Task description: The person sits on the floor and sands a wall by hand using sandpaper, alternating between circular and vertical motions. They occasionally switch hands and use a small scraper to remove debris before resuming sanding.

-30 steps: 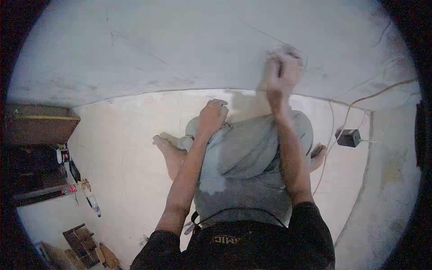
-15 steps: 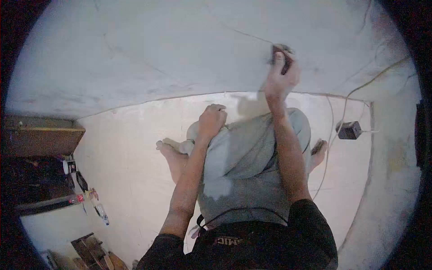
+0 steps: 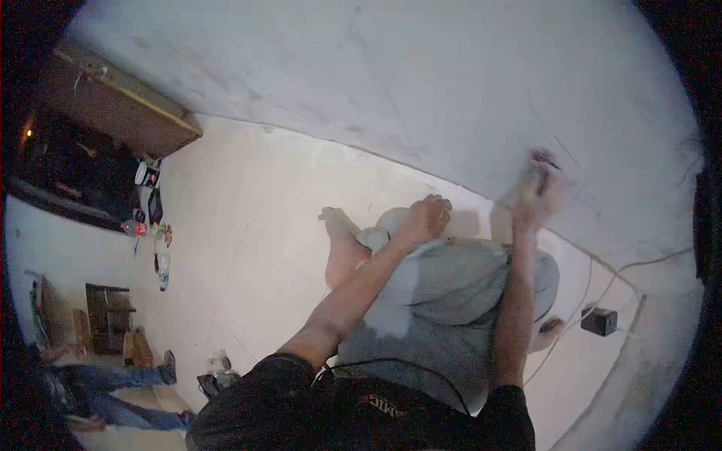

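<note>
My right hand (image 3: 538,197), smeared by motion, is closed around a small dark reddish-brown block (image 3: 543,159) against the pale wall (image 3: 451,90). Its exact kind is blurred. On my raised knee rests my left hand (image 3: 427,218), with its fingers curled in; whatever they may hold is hidden. Grey trousers (image 3: 444,301) cover my bent legs, and my bare feet are on the light floor (image 3: 248,225) close to the wall.
A black box-shaped adapter (image 3: 599,322) with thin cables lies at right. Along the left stand a white tub (image 3: 147,174), plastic bottles (image 3: 164,274) and a wooden cabinet (image 3: 128,98). Another person's legs (image 3: 120,387) in jeans show at lower left, near a small wooden stool (image 3: 109,316).
The view has turned and tilted, bringing the other person's legs into sight. My right hand still has the block at the wall, now more blurred. My left hand stays on the knee.
</note>
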A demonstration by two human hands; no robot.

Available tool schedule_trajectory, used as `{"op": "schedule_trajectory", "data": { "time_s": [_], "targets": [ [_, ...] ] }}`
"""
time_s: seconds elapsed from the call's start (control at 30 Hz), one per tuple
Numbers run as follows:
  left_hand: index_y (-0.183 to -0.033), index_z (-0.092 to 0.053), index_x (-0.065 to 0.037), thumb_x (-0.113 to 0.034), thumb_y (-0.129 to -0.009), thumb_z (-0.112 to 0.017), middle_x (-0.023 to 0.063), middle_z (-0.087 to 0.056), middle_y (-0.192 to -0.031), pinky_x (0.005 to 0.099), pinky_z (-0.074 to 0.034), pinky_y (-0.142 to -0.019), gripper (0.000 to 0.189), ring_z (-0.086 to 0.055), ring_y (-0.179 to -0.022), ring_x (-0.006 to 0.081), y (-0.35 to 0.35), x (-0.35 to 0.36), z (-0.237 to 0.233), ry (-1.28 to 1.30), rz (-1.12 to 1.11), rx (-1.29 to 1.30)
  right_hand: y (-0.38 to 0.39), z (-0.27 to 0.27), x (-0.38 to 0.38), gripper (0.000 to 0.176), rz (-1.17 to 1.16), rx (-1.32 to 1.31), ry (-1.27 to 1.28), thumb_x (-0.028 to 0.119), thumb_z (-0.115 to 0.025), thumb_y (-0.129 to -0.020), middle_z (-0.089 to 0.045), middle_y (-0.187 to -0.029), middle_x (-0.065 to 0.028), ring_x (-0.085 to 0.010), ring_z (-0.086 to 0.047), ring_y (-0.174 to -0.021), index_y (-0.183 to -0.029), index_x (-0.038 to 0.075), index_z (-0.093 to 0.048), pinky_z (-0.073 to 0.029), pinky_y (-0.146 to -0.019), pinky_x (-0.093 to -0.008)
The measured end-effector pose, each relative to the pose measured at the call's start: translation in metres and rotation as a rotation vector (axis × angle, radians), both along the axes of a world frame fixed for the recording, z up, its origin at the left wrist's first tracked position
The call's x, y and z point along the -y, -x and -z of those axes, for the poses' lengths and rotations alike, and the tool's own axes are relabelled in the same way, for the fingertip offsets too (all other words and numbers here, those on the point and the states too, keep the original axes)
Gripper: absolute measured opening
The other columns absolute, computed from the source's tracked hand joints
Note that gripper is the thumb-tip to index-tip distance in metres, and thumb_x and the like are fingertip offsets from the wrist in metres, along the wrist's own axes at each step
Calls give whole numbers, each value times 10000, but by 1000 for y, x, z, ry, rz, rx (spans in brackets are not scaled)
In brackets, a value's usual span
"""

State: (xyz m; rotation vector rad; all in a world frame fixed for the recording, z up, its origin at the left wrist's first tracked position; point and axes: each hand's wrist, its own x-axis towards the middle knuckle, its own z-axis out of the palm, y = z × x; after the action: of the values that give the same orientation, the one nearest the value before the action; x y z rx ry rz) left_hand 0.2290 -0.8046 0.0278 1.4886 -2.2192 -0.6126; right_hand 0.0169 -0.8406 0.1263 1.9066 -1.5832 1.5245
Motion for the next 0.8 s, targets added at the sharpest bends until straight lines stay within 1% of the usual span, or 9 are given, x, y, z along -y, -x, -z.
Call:
{"op": "schedule_trajectory", "data": {
  "time_s": [0.07, 0.1, 0.2, 0.33, 0.37, 0.43, 0.57, 0.63, 0.8],
  "targets": [
    [-991, -616, -40, -201, -844, -522, 150, -608, -959, 428, -472, -834, 237, -573, -967, 319, -2, 2, -2, 23, -12, 41, -2, -8, 9, 161, 13, 1013, 158, -5, -573, -853, -603, -1068, -173, -308, -524, -1074, -1012, -13, -600, -423, -894, -418],
    [-979, -614, -46, -197, -841, -529, 145, -606, -936, 414, -484, -807, 221, -580, -942, 305, -3, 0, -2, 31, -5, 81, -2, -3, 9, 161, 2, 1013, 153, -5, -573, -853, -603, -1068, -173, -308, -524, -1074, -1012, -13, -600, -423, -894, -418],
    [-938, -614, -63, -199, -834, -537, 124, -601, -904, 388, -497, -752, 187, -590, -900, 270, -3, 3, 19, 149, -4, 102, 8, 20, 6, 196, 50, 39, 76, 145, -556, -915, -632, -1046, -151, -280, -584, -995, -1066, 33, -610, -454, -862, -398],
    [-910, -614, -76, -206, -825, -548, 104, -595, -879, 364, -501, -714, 168, -593, -878, 240, 1, 8, 43, 213, -80, 99, 5, 7, 7, 152, 48, 734, 96, 101, -560, -906, -635, -1004, -160, -277, -588, -984, -1026, 25, -616, -460, -855, -412],
    [-911, -610, -67, -200, -826, -545, 109, -595, -884, 379, -501, -725, 170, -592, -881, 253, 0, 6, 39, 245, -45, 118, 2, -4, 5, 132, 71, 929, 89, 20, -535, -904, -644, -1039, -121, -210, -611, -920, -1009, -19, -605, -510, -771, -313],
    [-913, -605, -58, -194, -827, -542, 113, -594, -889, 394, -500, -735, 172, -591, -885, 266, -8, 4, 24, 285, -32, 142, 4, 2, 4, 151, 188, -27, 223, 45, -525, -922, -640, -1048, -147, -223, -619, -912, -1021, -45, -596, -516, -781, -325],
    [-965, -600, -51, -199, -837, -520, 125, -595, -912, 427, -496, -780, 211, -582, -927, 299, 0, 0, 14, 78, -37, 83, 4, 3, 1, 152, 61, 148, 116, 115, -553, -925, -641, -984, -148, -255, -615, -894, -978, -16, -610, -506, -789, -359],
    [-982, -599, -52, -204, -843, -508, 129, -596, -921, 435, -495, -795, 225, -578, -942, 307, -6, 3, 16, 83, -32, 77, -2, -14, -1, 170, 118, 1000, 23, 93, -533, -927, -624, -1056, -165, -279, -579, -1026, -1035, -21, -599, -480, -869, -374],
    [-999, -609, -58, -218, -860, -463, 144, -597, -1022, 434, -477, -873, 257, -577, -983, 303, 5, 1, -8, -111, -63, 128, -9, 11, -5, 214, 162, 58, -19, 136, -527, -947, -614, -1030, -183, -255, -579, -1026, -1040, -44, -593, -485, -849, -353]
  ]
}}
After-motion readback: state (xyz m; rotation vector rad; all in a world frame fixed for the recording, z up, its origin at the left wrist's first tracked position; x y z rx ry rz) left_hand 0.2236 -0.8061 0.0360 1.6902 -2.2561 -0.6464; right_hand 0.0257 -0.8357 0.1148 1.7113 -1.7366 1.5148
